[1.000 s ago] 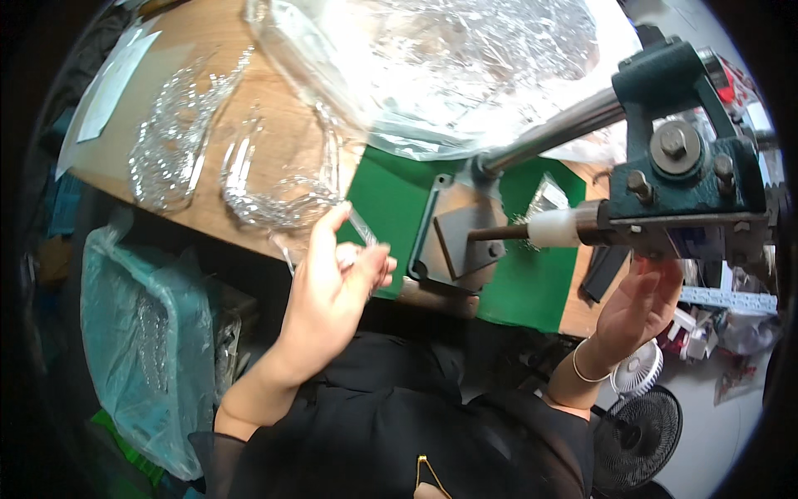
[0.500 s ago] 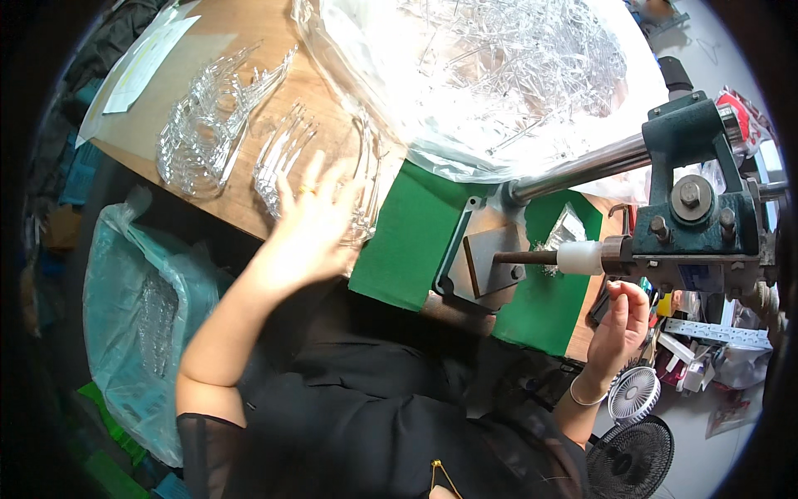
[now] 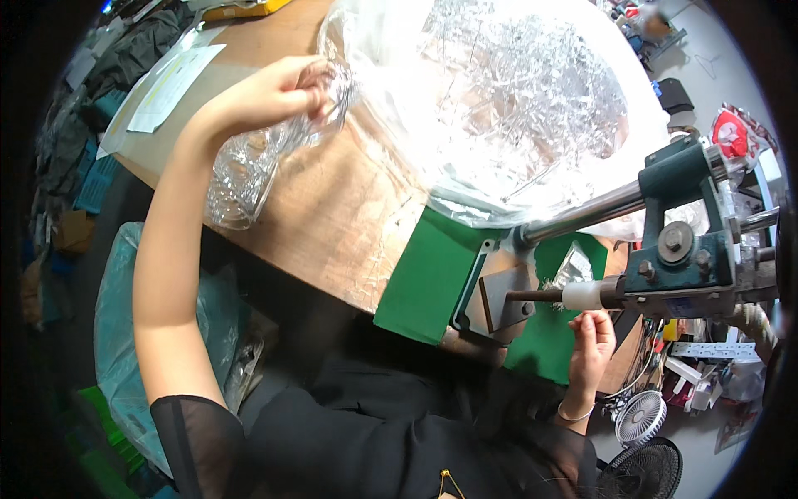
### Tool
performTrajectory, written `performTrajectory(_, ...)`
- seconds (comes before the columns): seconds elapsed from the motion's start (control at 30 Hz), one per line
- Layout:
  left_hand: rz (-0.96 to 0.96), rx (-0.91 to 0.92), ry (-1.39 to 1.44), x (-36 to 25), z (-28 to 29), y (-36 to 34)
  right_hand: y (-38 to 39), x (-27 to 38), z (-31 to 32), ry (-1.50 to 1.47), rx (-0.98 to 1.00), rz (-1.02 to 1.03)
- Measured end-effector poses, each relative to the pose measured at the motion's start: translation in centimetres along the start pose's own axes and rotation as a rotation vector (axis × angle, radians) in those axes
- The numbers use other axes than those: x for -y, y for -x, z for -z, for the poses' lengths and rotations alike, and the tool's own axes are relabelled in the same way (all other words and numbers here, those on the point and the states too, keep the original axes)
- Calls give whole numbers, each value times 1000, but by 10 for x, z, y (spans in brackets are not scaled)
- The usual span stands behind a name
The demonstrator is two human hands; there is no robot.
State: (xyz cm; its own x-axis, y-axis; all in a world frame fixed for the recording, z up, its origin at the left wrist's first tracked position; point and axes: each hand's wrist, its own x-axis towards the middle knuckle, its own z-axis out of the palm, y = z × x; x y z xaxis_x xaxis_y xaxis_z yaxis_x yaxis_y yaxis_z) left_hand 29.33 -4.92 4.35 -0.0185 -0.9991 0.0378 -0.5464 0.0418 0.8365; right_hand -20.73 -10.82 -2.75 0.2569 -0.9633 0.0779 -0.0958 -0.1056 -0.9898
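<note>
My left hand [image 3: 295,90] is at the far left of the table, closed on a bunch of thin, shiny, curved pieces [image 3: 339,96]. A pile of similar see-through pieces [image 3: 241,179] lies under and beside that hand. At the right, my right hand [image 3: 593,341] is raised with thumb and fingers pinched together, just below the white collar [image 3: 582,296] of a bench press [image 3: 682,258]. Whatever it pinches, if anything, is too small to make out. The press's rod points at a square metal block [image 3: 503,299] on its base.
A large clear bag [image 3: 374,50] full of shiny thin pieces fills the table's far side. Green mats [image 3: 424,274] lie around the press base, with silvery scraps [image 3: 573,270] on one. A teal bag [image 3: 120,333] stands at the left, and fans [image 3: 640,418] at the lower right.
My left hand has moved away from me and closed on shiny pieces, which have left the table's near middle. The view has shifted; my right hand stays pinched by the press.
</note>
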Motion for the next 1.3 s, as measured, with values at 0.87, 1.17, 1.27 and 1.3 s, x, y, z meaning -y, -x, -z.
performTrajectory(0.87,247,-393,-1512,120,-76,100,3,-23,1,-60,-38,-159)
performTrajectory(1.17,-23,-650,-187,40,-143,-79,-3,-18,-11,-57,-6,-146)
performTrajectory(1.27,252,-775,-228,71,-142,-148,2,11,-28,14,135,-73)
performTrajectory(1.3,340,-690,-190,58,-144,-156,10,14,-23,40,166,-58)
